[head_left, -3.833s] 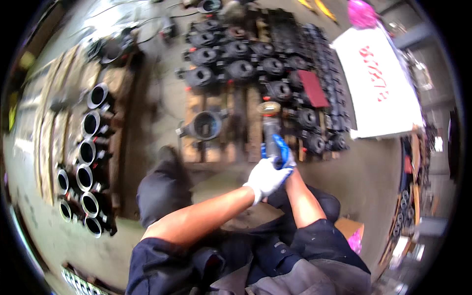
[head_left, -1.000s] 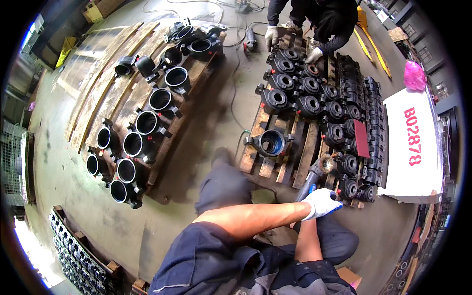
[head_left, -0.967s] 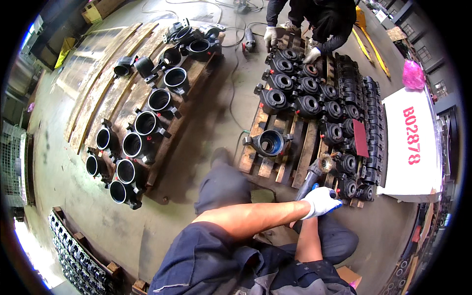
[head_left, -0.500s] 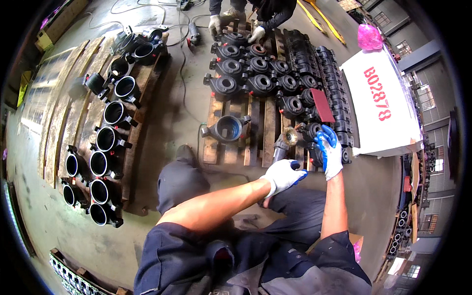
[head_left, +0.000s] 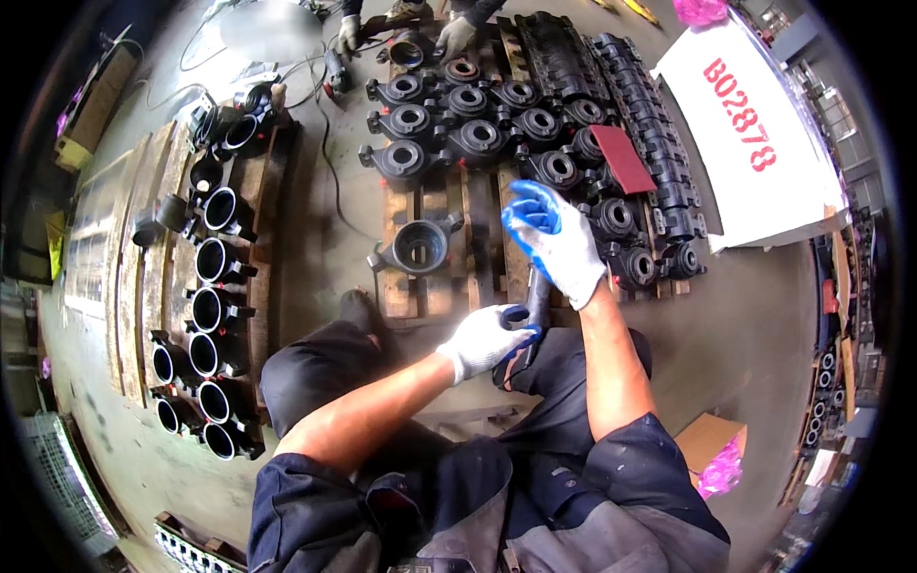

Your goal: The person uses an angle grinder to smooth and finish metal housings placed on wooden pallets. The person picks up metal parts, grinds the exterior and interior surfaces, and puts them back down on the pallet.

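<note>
My left hand [head_left: 489, 341], in a white glove with blue-coated fingers, is closed around the lower end of a dark angle grinder [head_left: 539, 298]. The grinder stands between my knees and the pallet, its head hidden behind my right hand [head_left: 559, 239]. Gloved the same way, that hand is raised over the grinder with fingers apart and loosely bent, nothing visible in it. Left of it, a single black ring-shaped casting with side lugs [head_left: 390, 259] lies on the wooden pallet [head_left: 401, 302]. Several similar black castings [head_left: 479, 136] stand in rows beyond.
A dark red sheet [head_left: 623, 160] lies on the right-hand castings. A large white box [head_left: 721, 124] stands to the right. Another pallet [head_left: 134, 277] at left carries several black cylindrical housings [head_left: 211, 308]. A co-worker's gloved hands [head_left: 457, 38] are at the far castings. Cables trail on the floor.
My right hand has moved left from the right-hand castings to above the grinder. My left hand has come left and lower, onto the grinder's end. The view has shifted.
</note>
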The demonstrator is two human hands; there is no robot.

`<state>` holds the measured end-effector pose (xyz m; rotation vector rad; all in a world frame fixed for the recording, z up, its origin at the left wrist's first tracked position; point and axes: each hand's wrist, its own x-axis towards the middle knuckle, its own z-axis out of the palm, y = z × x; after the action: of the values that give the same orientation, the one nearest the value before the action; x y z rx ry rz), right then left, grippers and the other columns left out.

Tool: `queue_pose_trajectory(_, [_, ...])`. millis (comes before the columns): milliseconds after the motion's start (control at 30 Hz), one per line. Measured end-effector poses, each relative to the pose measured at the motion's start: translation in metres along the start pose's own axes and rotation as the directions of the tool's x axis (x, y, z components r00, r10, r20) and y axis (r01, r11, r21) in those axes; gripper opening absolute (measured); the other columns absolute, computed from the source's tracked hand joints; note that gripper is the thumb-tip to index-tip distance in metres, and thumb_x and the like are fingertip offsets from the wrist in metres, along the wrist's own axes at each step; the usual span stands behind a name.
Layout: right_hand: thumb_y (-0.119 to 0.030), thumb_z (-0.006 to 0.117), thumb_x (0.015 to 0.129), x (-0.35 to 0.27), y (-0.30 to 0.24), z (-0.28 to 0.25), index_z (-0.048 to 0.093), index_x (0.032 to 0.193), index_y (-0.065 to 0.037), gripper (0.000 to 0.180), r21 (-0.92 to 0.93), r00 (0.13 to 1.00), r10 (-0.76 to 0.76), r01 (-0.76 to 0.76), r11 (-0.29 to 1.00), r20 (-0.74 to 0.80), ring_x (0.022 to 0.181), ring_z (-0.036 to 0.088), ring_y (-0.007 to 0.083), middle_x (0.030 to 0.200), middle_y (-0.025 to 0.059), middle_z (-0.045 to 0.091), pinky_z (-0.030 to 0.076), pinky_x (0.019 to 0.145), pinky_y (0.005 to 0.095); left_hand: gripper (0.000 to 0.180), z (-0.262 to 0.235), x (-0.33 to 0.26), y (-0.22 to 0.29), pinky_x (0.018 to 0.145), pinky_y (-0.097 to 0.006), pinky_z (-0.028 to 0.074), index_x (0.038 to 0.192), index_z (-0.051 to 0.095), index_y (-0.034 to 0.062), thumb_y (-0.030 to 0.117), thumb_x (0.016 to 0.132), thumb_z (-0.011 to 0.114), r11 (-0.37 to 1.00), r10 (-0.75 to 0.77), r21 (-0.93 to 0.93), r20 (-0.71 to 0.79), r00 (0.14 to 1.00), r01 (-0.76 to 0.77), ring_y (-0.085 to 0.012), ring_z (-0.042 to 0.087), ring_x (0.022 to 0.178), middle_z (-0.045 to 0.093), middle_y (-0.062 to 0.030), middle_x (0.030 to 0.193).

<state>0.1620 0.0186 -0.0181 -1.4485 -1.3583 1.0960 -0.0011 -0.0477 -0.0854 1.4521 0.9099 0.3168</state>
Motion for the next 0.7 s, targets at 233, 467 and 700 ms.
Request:
queue_pose_trajectory(233, [-0.019,0.079,0.089,-0.033,-0.022,-0.039,0.063,0.129,-0.001,0.047,0.001,0.988,-0.128,0.129,0.992,-0.084,0.087,0.066,0.0087,0.098,0.0058,0.072,0.056,0.082,0.0272,0.057,-0.029,-0.008,-0.017,0.090,-0.033,0.053,0.131,0.062,-0.0027,0.035,0.090,0.073,0.971,-0.172,0.162,-0.050,0.984,0.178,-0.0223,0.070,0.102,0.070,-0.0196,0.119])
queue_pose_trajectory(467, [-0.021,0.079,0.088,-0.032,-0.015,-0.057,0.064,0.126,-0.001,0.045,0.022,0.969,-0.210,0.215,0.976,-0.132,0.081,0.072,0.0133,0.092,0.0102,0.075,0.057,0.076,0.0280,0.052,-0.077,0.000,-0.060,0.088,-0.036,0.053,0.128,0.066,0.0040,0.038,0.089,0.072,0.960,-0.092,0.243,-0.198,0.976,0.140,-0.0251,0.072,0.094,0.073,-0.0156,0.113])
queue_pose_trajectory(700, [-0.035,0.072,0.089,-0.034,-0.027,-0.054,0.066,0.121,-0.009,0.041,-0.194,0.982,-0.188,0.182,0.964,-0.016,0.093,0.070,0.0354,0.107,0.0165,0.072,0.056,0.082,0.0419,0.050,-0.168,0.037,-0.053,0.083,-0.036,0.054,0.118,0.071,0.0051,0.039,0.082,0.079,0.723,-0.206,0.609,-0.259,0.944,0.325,-0.0271,0.072,0.091,0.076,-0.0143,0.099])
